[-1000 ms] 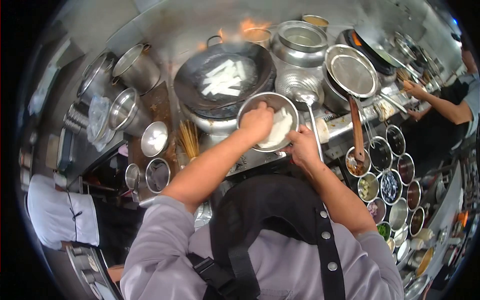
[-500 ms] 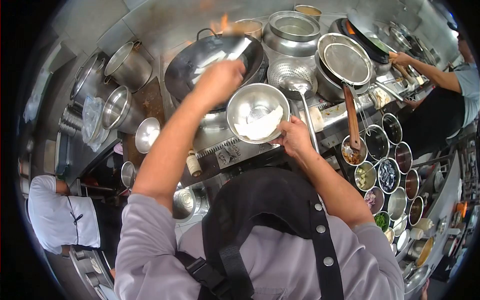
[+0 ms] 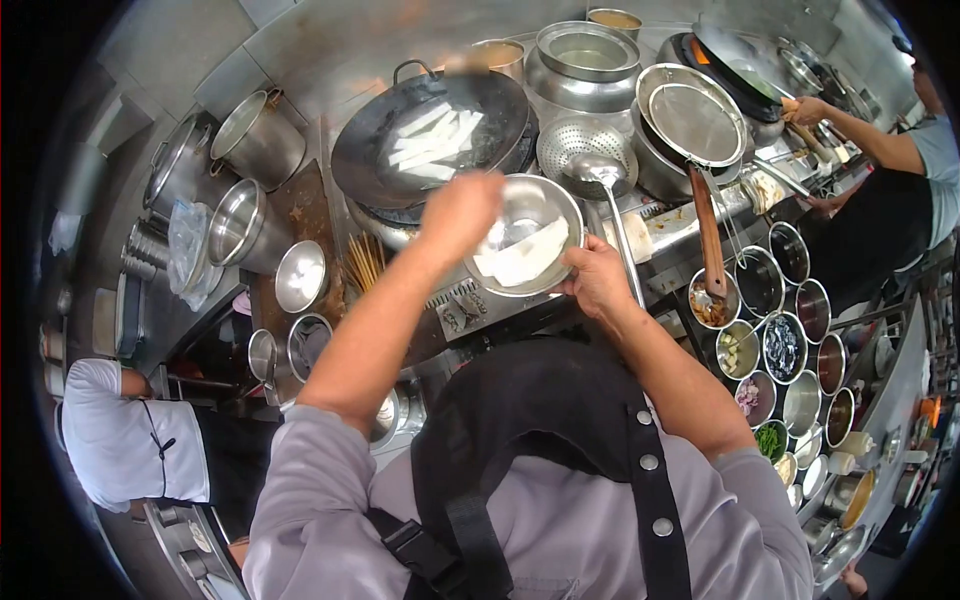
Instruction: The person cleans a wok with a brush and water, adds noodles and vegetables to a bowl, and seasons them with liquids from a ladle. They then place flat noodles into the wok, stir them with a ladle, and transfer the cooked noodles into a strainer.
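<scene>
Right hand (image 3: 597,279) grips one bowl (image 3: 527,204); left hand (image 3: 461,213) near one wok (image 3: 498,118).

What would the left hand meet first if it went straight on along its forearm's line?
Probably the wok, at its right side, just beyond the left hand; the hand's height is unclear, so it might pass above.

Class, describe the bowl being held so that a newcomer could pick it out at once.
Find the large dark wok with white strips in it. Just below and right of it in view is a round steel bowl, its rim in the grip of the right hand. Unlike the perforated skimmer nearby, it has solid walls and holds white pieces.
</scene>
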The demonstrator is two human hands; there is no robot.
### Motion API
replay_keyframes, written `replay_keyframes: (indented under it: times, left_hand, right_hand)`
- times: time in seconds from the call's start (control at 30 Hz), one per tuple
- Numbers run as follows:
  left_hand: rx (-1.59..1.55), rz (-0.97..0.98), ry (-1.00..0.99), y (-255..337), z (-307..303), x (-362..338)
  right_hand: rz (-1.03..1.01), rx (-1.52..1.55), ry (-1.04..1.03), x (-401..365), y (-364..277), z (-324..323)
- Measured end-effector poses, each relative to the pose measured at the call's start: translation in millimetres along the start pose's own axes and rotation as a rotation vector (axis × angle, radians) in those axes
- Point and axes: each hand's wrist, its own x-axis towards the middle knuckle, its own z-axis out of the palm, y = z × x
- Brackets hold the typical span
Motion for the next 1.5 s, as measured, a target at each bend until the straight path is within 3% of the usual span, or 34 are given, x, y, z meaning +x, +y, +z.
replay_keyframes:
  times: [0.07, 0.1, 0.17, 0.23, 0.3, 0.37, 0.43, 0.6, 0.7, 0.77, 0.83, 0.9, 0.97, 1.03, 1.27, 1.5]
  left_hand:
    - [0.04, -0.02, 0.1, -14, -36, 26]
    - [0.098, 0.119, 0.348, -21, -47, 31]
    - [0.128, 0.039, 0.252, -20, -51, 29]
    - [0.047, -0.009, -0.173, -8, -27, 15]
    - [0.17, 0.055, -0.391, 1, 16, -11]
    - [0.214, 0.108, -0.45, 3, 41, -21]
    - [0.195, 0.12, -0.369, 0, 54, -27]
    - [0.158, 0.087, -0.228, 2, 45, -28]
    - [0.215, -0.018, -0.004, -9, -5, -4]
    - [0.223, -0.034, 0.006, -28, -43, 19]
    - [0.215, -0.024, 0.254, -35, -58, 28]
    - [0.141, 0.025, 0.247, -24, -49, 18]
    - [-0.071, 0.084, -0.064, -21, -10, 4]
    - [-0.048, 0.227, -0.226, -2, 19, -19]
    - [0.004, 0.036, -0.316, 12, 54, -22]
    - [-0.094, 0.044, -0.19, 1, 13, -5]
  right_hand:
    - [0.038, 0.023, 0.013, -4, 0, 1]
    - [0.044, 0.014, 0.011, -5, 3, 0]
    - [0.028, 0.017, 0.001, 0, 5, -3]
    - [0.012, 0.04, -0.025, -4, 3, 0]
    - [0.003, 0.043, -0.016, -5, 1, 2]
    - [-0.03, -0.018, -0.019, 2, 9, -3]
    - [-0.042, -0.198, 0.025, -5, 7, -1]
    - [-0.004, 0.006, 0.017, 0, 3, -1]
    - [-0.005, -0.014, 0.009, 12, 13, -13]
    - [0.017, -0.027, -0.016, 6, 7, -10]
    - [0.021, 0.011, -0.044, 2, 1, -6]
    - [0.036, 0.008, -0.015, 4, 1, -5]
    - [0.031, -0.017, 0.0, 5, 1, -4]
    - [0.019, -0.047, 0.011, 3, -2, 0]
    - [-0.015, -0.063, -0.028, 6, 3, 4]
    - [0.028, -0.036, -0.026, 10, 4, -2]
